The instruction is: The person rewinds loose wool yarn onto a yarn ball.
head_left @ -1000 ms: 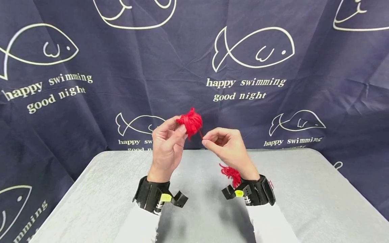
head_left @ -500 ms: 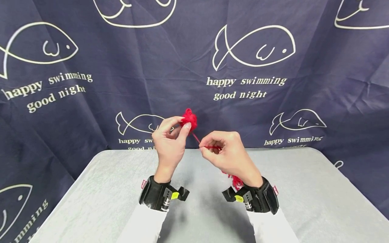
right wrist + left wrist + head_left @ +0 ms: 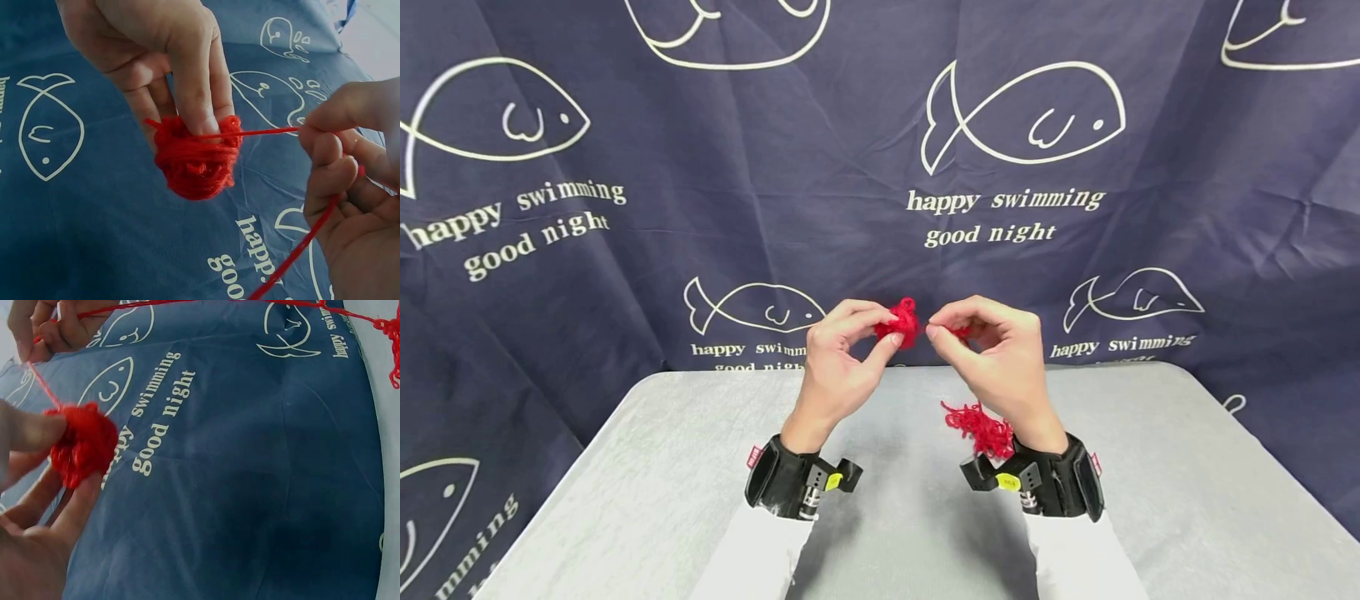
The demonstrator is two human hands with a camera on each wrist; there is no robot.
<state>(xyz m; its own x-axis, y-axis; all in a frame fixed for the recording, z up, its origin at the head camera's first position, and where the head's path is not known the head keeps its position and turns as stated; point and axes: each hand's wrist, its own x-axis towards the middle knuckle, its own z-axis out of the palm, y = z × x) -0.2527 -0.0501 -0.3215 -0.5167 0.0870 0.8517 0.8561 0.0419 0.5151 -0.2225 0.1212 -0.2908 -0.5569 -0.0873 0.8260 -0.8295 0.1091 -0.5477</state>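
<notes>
My left hand (image 3: 842, 362) holds a small ball of red yarn (image 3: 197, 162) between thumb and fingertips, raised above the table. From the ball a taut yarn strand (image 3: 269, 132) runs to my right hand (image 3: 1000, 358), which pinches it between thumb and forefinger just to the right of the ball. In the right wrist view the strand passes through the right hand's curled fingers and trails out below. On the table under the right wrist lies a loose heap of red yarn (image 3: 981, 431); the left wrist view shows a strand leading from the right hand to it.
A light grey table (image 3: 700, 467) spreads below both hands. Behind it hangs a dark blue cloth (image 3: 850, 167) printed with white fish outlines and lettering. Black straps with small camera mounts sit on both wrists.
The left hand with the ball has moved right and, lately, slightly down. The right hand has shifted right, and up since half a second ago; more of the loose heap shows now.
</notes>
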